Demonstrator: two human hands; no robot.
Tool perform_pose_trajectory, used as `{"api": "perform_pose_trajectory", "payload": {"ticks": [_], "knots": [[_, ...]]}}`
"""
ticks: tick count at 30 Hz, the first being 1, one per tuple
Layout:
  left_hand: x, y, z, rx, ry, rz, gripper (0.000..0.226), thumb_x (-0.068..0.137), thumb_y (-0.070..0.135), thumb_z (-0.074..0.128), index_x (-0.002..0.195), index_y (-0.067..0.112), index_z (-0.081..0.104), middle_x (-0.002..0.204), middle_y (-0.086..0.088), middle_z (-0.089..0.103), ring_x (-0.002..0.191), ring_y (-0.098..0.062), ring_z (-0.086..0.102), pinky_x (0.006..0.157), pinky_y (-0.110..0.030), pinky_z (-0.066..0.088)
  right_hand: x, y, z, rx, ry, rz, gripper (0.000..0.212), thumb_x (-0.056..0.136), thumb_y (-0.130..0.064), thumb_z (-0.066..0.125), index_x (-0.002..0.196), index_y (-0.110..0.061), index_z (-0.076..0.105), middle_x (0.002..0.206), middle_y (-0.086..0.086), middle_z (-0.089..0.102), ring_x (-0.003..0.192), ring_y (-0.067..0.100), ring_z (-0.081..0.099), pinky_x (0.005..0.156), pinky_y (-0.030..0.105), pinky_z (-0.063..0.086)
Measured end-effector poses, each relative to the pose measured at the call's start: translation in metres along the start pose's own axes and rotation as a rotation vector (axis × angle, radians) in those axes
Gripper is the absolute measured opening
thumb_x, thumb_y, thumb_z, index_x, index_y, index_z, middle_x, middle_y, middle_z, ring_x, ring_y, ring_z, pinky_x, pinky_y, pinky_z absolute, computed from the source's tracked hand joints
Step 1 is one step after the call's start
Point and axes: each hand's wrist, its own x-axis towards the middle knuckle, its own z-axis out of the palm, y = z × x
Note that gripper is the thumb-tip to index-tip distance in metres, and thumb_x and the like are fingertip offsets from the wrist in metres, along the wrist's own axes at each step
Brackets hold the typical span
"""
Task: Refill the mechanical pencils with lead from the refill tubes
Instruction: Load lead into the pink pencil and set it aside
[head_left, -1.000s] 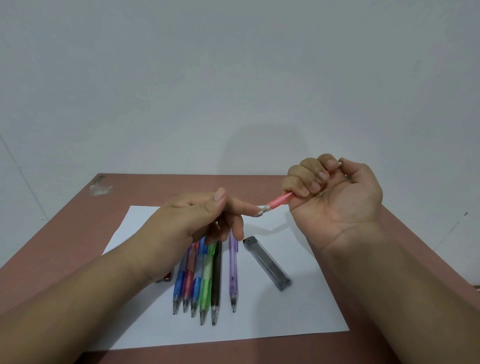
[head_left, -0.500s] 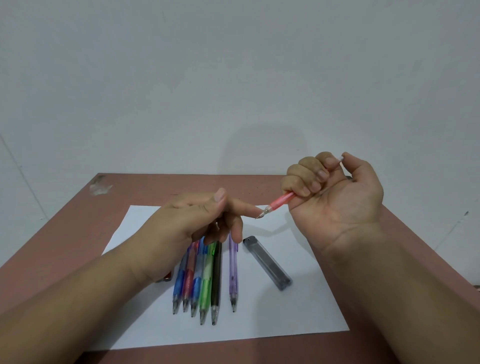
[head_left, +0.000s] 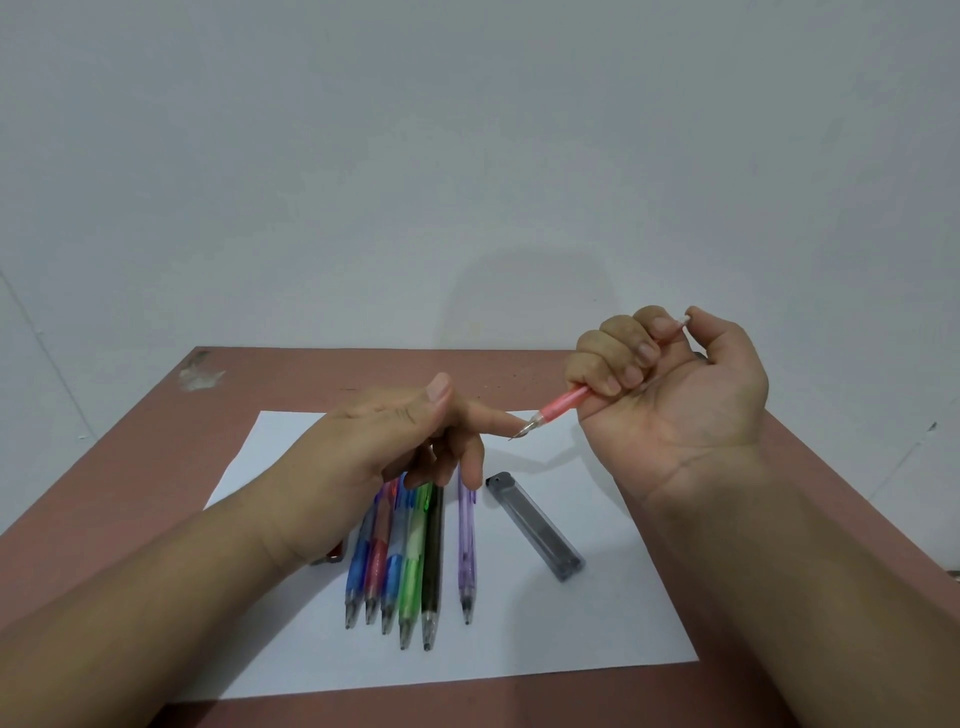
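Six pencils (head_left: 415, 556) and one refill tube (head_left: 535, 525) are laid on paper (head_left: 597, 623); a seventh, pink pencil (head_left: 558, 405) is gripped by the right hand (head_left: 675, 389), tip met by the left hand (head_left: 395, 447), index finger extended, nothing held.

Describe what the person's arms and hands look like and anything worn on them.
Both forearms are bare right up to the frame's edge, with no sleeves showing. The left hand and right hand wear no gloves, and no watch or bracelet shows at either wrist. The fingers have short, unpainted nails.

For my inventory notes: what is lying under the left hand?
Under the left hand, the upper ends of the coloured pencils on the white paper are covered. A small red-and-metal object shows beside the wrist; the rest is hidden.
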Motion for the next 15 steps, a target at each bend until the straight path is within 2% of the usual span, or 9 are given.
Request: {"api": "perform_pose_trajectory", "payload": {"ticks": [3,5,6,8,10,15], "knots": [[0.001,-0.002,-0.001,0.002,-0.012,0.001,0.059,0.097,0.059,0.03,0.116,0.027,0.076,0.083,-0.005,0.065,0.082,-0.044,0.046,0.077,-0.057,0.04,0.0,0.0,0.0,0.003,0.002,0.003,0.038,0.095,-0.036,0.034,0.064,-0.016,0.041,0.062,-0.003,0.028,0.047,0.015,0.026,0.045,0.025,0.027],[0.002,-0.007,-0.002,-0.003,0.012,-0.013,0.065,0.096,0.067,0.034,0.116,0.022,0.075,0.084,-0.006,0.067,0.074,-0.032,0.05,0.068,-0.042,0.041,0.0,0.0,-0.001,0.001,0.0,0.003,0.037,0.094,-0.034,0.033,0.064,-0.016,0.041,0.062,-0.002,0.028,0.047,0.015,0.026,0.044,0.025,0.027],[0.002,-0.009,-0.002,-0.016,0.037,-0.034,0.073,0.092,0.075,0.039,0.116,0.016,0.075,0.085,-0.006,0.068,0.072,-0.021,0.054,0.067,-0.031,0.042,0.0,0.0,-0.001,-0.002,0.0,0.001,0.036,0.094,-0.032,0.032,0.064,-0.016,0.041,0.061,-0.002,0.028,0.046,0.015,0.026,0.044,0.025,0.027],[0.001,-0.014,-0.004,-0.044,0.078,-0.081,0.091,0.08,0.083,0.052,0.115,0.002,0.072,0.086,-0.007,0.07,0.072,-0.01,0.061,0.069,-0.022,0.046,0.0,0.0,-0.001,-0.012,0.003,-0.004,0.034,0.093,-0.029,0.03,0.063,-0.016,0.042,0.061,-0.002,0.028,0.046,0.015,0.025,0.044,0.025,0.027],[0.0,-0.017,-0.005,-0.031,0.085,-0.084,0.094,0.078,0.082,0.055,0.114,-0.003,0.07,0.087,-0.008,0.07,0.074,-0.009,0.062,0.069,-0.02,0.047,0.0,-0.001,0.0,-0.017,0.007,-0.009,0.035,0.093,-0.029,0.029,0.063,-0.016,0.042,0.061,-0.003,0.028,0.046,0.015,0.025,0.044,0.025,0.027],[-0.001,-0.01,-0.003,0.001,0.065,-0.065,0.087,0.078,0.082,0.055,0.111,0.003,0.073,0.086,-0.007,0.069,0.075,-0.009,0.059,0.071,-0.021,0.045,-0.001,0.0,0.0,-0.023,0.003,-0.002,0.039,0.094,-0.036,0.033,0.063,-0.016,0.042,0.062,-0.003,0.027,0.047,0.014,0.025,0.044,0.025,0.026]]}}
